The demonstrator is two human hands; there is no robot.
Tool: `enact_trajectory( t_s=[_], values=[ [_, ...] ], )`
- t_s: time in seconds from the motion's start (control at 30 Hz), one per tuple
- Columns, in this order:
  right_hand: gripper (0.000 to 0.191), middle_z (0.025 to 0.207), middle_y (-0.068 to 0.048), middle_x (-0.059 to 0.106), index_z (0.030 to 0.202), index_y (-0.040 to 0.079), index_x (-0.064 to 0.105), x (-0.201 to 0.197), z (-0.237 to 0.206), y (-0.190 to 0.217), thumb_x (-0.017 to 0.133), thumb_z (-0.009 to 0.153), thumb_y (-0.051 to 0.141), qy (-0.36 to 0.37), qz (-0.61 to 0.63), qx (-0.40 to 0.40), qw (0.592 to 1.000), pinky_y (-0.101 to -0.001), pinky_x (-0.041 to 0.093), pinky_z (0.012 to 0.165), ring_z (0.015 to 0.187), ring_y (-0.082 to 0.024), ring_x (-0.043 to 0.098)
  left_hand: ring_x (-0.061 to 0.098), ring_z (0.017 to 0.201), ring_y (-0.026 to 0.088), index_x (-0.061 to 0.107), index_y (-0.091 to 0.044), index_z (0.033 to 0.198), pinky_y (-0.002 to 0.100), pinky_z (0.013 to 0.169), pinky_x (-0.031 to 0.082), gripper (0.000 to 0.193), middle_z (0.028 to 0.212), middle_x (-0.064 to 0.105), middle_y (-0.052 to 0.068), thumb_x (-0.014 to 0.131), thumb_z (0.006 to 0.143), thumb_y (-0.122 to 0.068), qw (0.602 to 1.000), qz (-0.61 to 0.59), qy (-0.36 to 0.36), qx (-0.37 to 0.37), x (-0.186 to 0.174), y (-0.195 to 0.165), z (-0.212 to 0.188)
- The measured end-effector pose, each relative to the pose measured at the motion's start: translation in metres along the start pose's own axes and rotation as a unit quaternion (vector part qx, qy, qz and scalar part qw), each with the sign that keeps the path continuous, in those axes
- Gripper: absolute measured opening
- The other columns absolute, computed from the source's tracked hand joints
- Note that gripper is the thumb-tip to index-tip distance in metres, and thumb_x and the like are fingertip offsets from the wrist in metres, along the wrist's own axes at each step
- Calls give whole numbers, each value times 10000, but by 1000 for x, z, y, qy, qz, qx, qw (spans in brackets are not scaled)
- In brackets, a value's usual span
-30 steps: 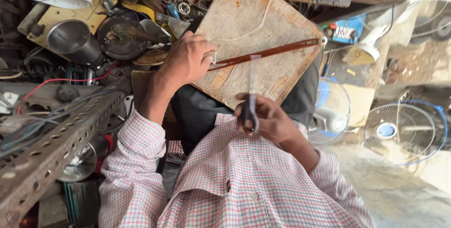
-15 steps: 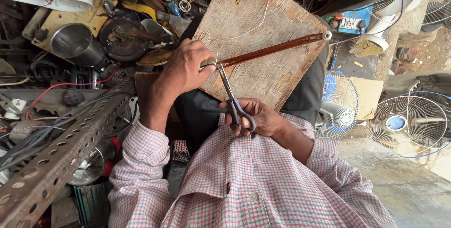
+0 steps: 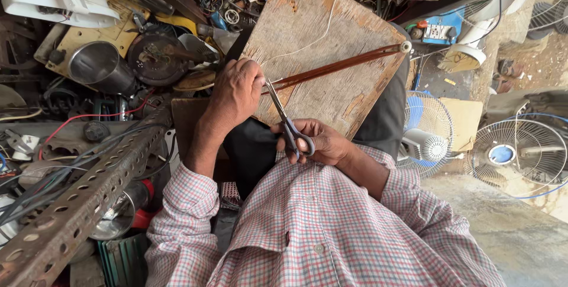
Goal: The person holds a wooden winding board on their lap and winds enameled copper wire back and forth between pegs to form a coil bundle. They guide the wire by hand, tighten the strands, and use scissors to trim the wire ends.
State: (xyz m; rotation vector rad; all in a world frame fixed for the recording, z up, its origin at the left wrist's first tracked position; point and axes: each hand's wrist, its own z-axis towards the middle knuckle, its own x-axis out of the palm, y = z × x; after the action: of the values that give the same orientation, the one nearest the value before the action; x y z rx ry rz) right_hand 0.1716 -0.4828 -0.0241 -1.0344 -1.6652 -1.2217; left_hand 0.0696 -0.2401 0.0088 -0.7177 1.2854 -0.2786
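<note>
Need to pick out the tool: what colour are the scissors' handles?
Dark grey-blue handles on the scissors, held in the right hand; head view shows it.

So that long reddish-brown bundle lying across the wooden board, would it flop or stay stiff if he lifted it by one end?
The reddish-brown bundle lies straight across the wooden board, so it probably holds some shape. It is long and thin, so it may sag when lifted at the left hand. It looks light for its length.

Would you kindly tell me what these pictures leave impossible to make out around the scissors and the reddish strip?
Head view only:
- Near end of the reddish strip: covered by the left hand.
- Scissors tips: where they meet the strip is too small to tell.
- Scissor handles: partly wrapped by the right hand.
- Wooden board: its lower edge is hidden behind both hands.
</note>
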Motion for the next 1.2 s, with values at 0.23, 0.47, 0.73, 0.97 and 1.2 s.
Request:
enact_trajectory(
  t_s=[0.23, 0.47, 0.73, 0.97, 1.2],
  values=[
    [607, 1130, -212, 729, 1447, -113, 503, -2, 3, 1, 767, 940, 94, -15, 17, 3, 1000, -269, 633, 704, 882, -236, 769, 603, 907, 306, 529, -56, 996, 472, 836, 489, 117, 941, 626, 95, 604, 1059, -120, 999, 5, -42, 20, 2, -5, 0],
    [620, 1082, -156, 745, 1462, -73, 531, 1, 20, 4, 789, 928, 110, -35, -21, -19, 999, -238, 610, 650, 828, -199, 765, 620, 901, 363, 536, -40, 958, 499, 817, 470, 103, 899, 643, 129, 593, 1027, -92, 999, -15, -40, 23, 1, -10, 0],
    [526, 982, -69, 732, 1391, -22, 600, -2, 47, 9, 780, 930, 157, -108, -103, -40, 988, -219, 503, 577, 737, -156, 722, 613, 878, 408, 566, -23, 940, 519, 779, 481, 61, 882, 634, 166, 612, 970, -48, 993, -73, -60, 75, -1, -7, 12],
    [505, 952, -40, 721, 1388, 11, 606, -11, 52, 6, 767, 935, 167, -99, -71, -21, 992, -239, 521, 622, 759, -154, 693, 620, 863, 378, 576, -14, 949, 482, 761, 503, 78, 880, 632, 152, 623, 989, -62, 991, -101, -44, 77, -2, 0, 5],
    [663, 1029, -59, 711, 1475, 11, 559, -13, 52, 17, 841, 905, 200, -26, -86, -27, 996, -280, 553, 762, 841, -173, 682, 628, 828, 329, 587, -17, 949, 446, 742, 513, 95, 856, 635, 124, 639, 1003, -75, 985, -134, -43, 95, -6, 0, 6]
  ],
)
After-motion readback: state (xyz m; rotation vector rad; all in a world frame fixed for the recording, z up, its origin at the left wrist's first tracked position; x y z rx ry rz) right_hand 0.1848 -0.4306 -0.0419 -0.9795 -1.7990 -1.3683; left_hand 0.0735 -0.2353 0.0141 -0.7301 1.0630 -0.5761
